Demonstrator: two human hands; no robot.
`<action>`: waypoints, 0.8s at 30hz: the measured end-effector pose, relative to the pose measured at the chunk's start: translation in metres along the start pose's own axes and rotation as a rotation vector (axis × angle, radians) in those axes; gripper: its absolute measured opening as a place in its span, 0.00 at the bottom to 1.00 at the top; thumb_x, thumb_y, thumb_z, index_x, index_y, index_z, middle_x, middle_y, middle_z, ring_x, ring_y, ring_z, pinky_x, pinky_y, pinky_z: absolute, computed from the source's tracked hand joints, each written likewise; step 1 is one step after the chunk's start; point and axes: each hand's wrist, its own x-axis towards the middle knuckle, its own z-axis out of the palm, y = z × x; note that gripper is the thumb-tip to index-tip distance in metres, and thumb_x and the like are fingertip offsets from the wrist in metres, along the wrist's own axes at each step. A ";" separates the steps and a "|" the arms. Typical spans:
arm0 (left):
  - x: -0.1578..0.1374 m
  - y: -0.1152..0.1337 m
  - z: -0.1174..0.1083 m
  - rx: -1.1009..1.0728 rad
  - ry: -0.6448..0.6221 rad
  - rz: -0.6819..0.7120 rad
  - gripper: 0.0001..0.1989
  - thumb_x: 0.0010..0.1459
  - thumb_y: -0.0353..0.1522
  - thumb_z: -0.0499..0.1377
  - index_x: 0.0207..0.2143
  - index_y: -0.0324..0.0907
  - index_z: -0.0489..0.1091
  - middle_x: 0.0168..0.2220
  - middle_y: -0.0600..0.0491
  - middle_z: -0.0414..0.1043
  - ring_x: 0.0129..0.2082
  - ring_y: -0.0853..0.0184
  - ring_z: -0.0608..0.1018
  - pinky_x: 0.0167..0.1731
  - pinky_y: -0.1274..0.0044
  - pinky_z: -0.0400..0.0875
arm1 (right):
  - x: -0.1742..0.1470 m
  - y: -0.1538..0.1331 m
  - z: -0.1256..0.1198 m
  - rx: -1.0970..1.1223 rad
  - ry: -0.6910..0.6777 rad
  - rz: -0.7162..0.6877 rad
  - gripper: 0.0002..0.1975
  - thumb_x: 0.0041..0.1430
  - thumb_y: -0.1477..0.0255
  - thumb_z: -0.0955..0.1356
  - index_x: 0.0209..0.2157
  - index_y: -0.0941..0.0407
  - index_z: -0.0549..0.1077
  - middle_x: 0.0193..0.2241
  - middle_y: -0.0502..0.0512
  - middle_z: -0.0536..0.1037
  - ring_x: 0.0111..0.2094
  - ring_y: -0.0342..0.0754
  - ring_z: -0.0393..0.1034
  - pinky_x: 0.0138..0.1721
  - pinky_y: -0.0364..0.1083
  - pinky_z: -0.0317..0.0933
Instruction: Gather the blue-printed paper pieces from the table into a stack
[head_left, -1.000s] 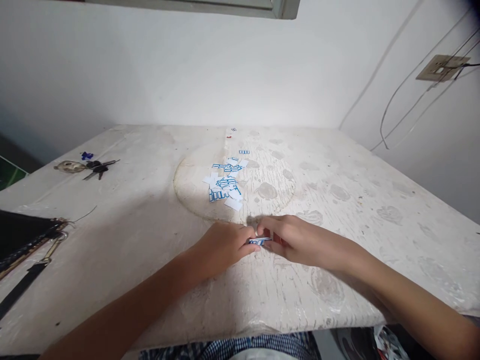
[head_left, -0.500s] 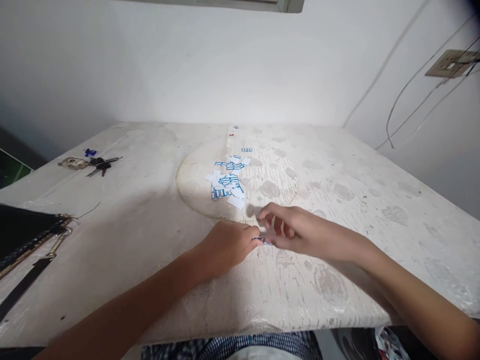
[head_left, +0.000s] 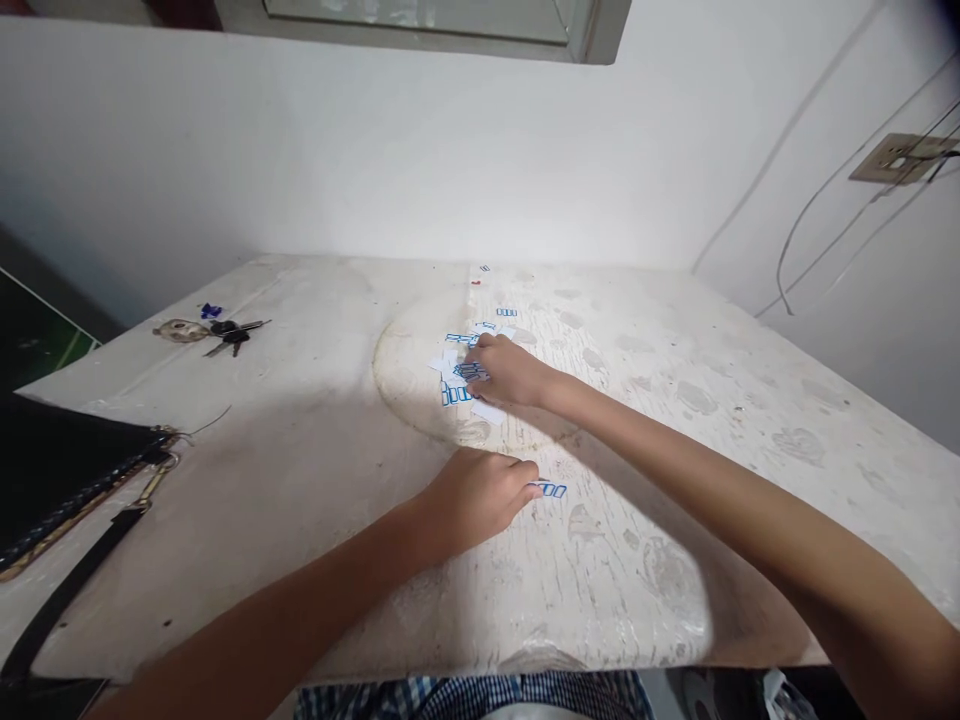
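My left hand (head_left: 484, 495) rests low on the table, its thumb and fingers pinched on a small white paper strip (head_left: 553, 491) with blue outlined rectangles. The strip's left end is hidden by the fingertips. Farther forward, my right hand (head_left: 510, 370) reaches into a pile of paper pieces (head_left: 456, 396), several with blue outlines and some plain white. Its thumb and fingers are curled around blue-marked pieces in the pile, and it covers part of them. A separate blue-outlined piece (head_left: 507, 312) lies just behind the pile.
Keys on a ring (head_left: 229, 330) and a small blue scrap (head_left: 211, 311) lie at the far left. A black pouch with a strap (head_left: 82, 480) sits at the left edge. A tiny red scrap (head_left: 476, 282) is near the wall. Cables hang by the socket (head_left: 900, 158) on the right.
My right hand has moved forward and left, from beside my left hand to the paper pile. My left hand still holds the strip. The view has tilted up slightly.
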 end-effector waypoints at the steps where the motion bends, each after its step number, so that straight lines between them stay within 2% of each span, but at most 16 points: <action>1: 0.000 0.000 0.000 0.009 -0.005 0.000 0.13 0.63 0.34 0.49 0.27 0.39 0.66 0.23 0.55 0.70 0.23 0.69 0.72 0.22 0.77 0.55 | 0.004 0.000 -0.002 0.008 -0.036 -0.020 0.12 0.50 0.74 0.69 0.38 0.64 0.73 0.42 0.66 0.69 0.45 0.57 0.62 0.42 0.49 0.55; 5: -0.001 0.002 -0.003 0.045 -0.041 -0.020 0.13 0.63 0.34 0.49 0.27 0.40 0.66 0.24 0.55 0.72 0.23 0.68 0.73 0.21 0.77 0.54 | 0.012 0.006 -0.010 0.070 -0.138 -0.055 0.11 0.49 0.74 0.69 0.37 0.61 0.73 0.40 0.60 0.71 0.38 0.51 0.65 0.37 0.45 0.56; 10: 0.000 0.003 -0.007 0.060 -0.065 -0.023 0.12 0.63 0.34 0.49 0.28 0.40 0.66 0.24 0.56 0.72 0.23 0.68 0.73 0.20 0.77 0.53 | 0.020 0.012 -0.009 0.120 -0.151 -0.022 0.07 0.52 0.75 0.65 0.34 0.61 0.73 0.30 0.56 0.73 0.29 0.45 0.65 0.31 0.43 0.56; 13: 0.000 0.004 -0.007 0.051 -0.063 -0.028 0.13 0.63 0.34 0.49 0.27 0.40 0.66 0.23 0.56 0.71 0.23 0.68 0.73 0.20 0.77 0.53 | 0.029 0.013 -0.005 0.133 -0.146 -0.016 0.05 0.48 0.76 0.68 0.30 0.61 0.72 0.28 0.56 0.72 0.31 0.47 0.65 0.32 0.44 0.55; 18: 0.001 0.004 -0.009 0.055 -0.081 -0.026 0.12 0.62 0.34 0.50 0.28 0.40 0.66 0.24 0.56 0.71 0.24 0.68 0.73 0.20 0.78 0.53 | 0.034 0.017 -0.002 0.202 -0.151 -0.028 0.11 0.40 0.76 0.72 0.29 0.61 0.70 0.29 0.55 0.70 0.32 0.47 0.64 0.31 0.43 0.55; 24: 0.001 0.005 -0.011 0.070 -0.104 -0.038 0.12 0.63 0.35 0.49 0.29 0.40 0.67 0.26 0.56 0.73 0.25 0.68 0.74 0.20 0.77 0.50 | 0.025 0.019 -0.001 0.358 -0.124 -0.035 0.03 0.45 0.78 0.67 0.26 0.60 0.69 0.21 0.48 0.67 0.23 0.41 0.61 0.27 0.42 0.55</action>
